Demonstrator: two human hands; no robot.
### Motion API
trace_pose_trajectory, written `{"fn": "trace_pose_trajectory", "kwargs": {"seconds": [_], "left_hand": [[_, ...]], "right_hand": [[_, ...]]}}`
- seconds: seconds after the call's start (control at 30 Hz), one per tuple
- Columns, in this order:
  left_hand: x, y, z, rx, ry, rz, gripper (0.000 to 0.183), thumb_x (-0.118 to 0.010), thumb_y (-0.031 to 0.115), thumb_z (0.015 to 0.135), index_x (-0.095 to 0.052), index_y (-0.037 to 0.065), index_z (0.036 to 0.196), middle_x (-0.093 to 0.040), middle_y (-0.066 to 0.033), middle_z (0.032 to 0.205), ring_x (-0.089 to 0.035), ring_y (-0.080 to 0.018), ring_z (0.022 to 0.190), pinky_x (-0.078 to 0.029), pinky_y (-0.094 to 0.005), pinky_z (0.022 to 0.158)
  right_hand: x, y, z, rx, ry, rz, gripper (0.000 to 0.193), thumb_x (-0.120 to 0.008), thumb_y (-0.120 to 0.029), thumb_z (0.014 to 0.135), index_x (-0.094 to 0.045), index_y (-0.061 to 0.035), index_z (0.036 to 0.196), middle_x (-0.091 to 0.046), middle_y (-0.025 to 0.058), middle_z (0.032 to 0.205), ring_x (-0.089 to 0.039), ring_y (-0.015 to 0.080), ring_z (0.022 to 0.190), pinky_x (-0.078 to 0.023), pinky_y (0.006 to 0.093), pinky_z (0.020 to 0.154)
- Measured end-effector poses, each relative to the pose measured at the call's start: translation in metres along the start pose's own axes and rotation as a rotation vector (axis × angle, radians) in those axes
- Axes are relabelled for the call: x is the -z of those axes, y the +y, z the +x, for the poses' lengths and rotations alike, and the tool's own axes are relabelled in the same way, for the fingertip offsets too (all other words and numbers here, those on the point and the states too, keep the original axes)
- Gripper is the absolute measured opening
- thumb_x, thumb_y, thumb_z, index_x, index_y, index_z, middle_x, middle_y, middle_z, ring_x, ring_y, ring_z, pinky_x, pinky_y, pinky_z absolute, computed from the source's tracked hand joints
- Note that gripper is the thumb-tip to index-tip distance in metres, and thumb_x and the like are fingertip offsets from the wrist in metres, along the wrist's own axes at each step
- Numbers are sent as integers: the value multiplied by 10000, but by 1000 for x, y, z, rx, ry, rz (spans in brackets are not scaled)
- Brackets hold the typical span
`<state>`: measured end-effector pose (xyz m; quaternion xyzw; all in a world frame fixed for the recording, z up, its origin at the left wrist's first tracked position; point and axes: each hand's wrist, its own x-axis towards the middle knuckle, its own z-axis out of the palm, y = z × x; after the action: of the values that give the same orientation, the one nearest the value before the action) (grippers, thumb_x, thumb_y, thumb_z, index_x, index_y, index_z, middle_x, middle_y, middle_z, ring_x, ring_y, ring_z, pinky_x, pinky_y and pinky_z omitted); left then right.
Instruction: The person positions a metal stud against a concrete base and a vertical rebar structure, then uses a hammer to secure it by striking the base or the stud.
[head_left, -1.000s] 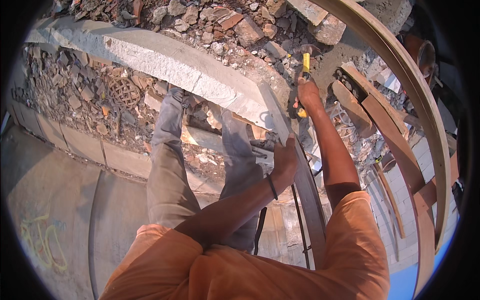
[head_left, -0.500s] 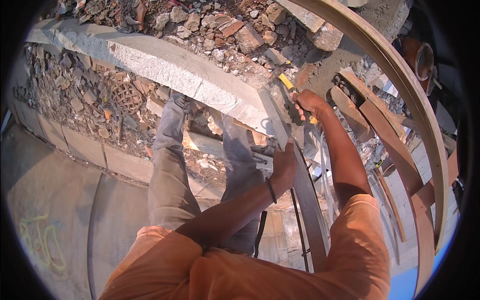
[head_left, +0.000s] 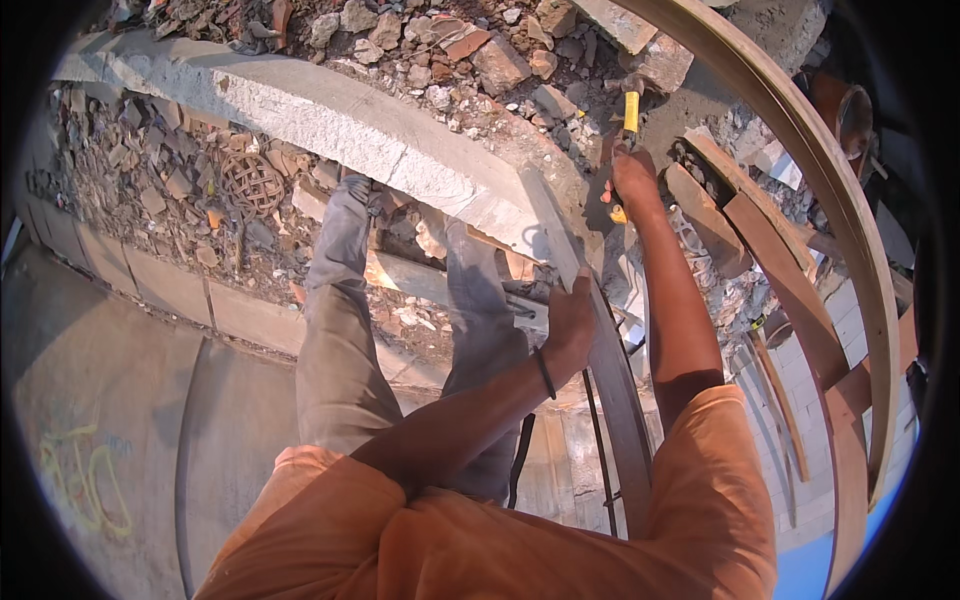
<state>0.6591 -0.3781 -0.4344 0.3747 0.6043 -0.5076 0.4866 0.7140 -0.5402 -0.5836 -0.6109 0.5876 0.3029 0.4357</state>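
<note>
My left hand (head_left: 570,322) is closed around the edge of a long grey wooden plank (head_left: 617,405). The plank runs from beside my body to the end of the pale concrete beam (head_left: 350,135), with its far end against the beam. My right hand (head_left: 632,180) grips a hammer (head_left: 631,112) with a yellow handle, raised to the right of the plank's far end. The hammer's head is small and hard to make out against the rubble. Part of the yellow handle also shows below my fist.
Broken brick and stone (head_left: 500,66) lie beyond the beam. A woven round piece (head_left: 252,184) sits in the debris at left. Long curved wooden strips (head_left: 845,210) and loose boards (head_left: 705,220) crowd the right side. My legs (head_left: 345,300) stand between beam and low wall.
My right hand has moved a little farther away, and the hammer has swung from pointing far-left to nearly straight ahead. My left hand keeps its hold on the plank.
</note>
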Motion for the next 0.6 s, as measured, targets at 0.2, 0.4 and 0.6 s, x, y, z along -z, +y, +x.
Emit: {"fn": "trace_pose_trajectory", "kwargs": {"seconds": [0.2, 0.4, 0.6], "left_hand": [[-4, 12, 4, 2, 59, 41, 355, -559, 339, 926, -529, -15, 927, -505, -56, 725, -479, -152, 653, -410, -343, 576], [-3, 6, 0, 23, 12, 50, 379, -556, 355, 924, -518, -21, 902, -490, -54, 707, -475, -162, 644, -407, -362, 571], [0, -1, 14, -13, 68, 19, 393, -555, 376, 919, -505, -12, 892, -476, -48, 691, -454, -159, 593, -401, -359, 527]], "right_hand": [[-6, -23, -21, -118, -414, -392, 378, -518, -277, 948, -517, 8, 700, -466, 74, 568, -466, 207, 441, -439, 384, 444], [-3, 20, -2, 221, 105, -460, 401, -487, -318, 955, -567, 12, 741, -520, 93, 587, -510, 207, 438, -454, 355, 426], [18, -19, -16, -121, -301, -299, 451, -443, -340, 963, -516, 31, 717, -502, 81, 619, -516, 207, 469, -474, 404, 486]]}}
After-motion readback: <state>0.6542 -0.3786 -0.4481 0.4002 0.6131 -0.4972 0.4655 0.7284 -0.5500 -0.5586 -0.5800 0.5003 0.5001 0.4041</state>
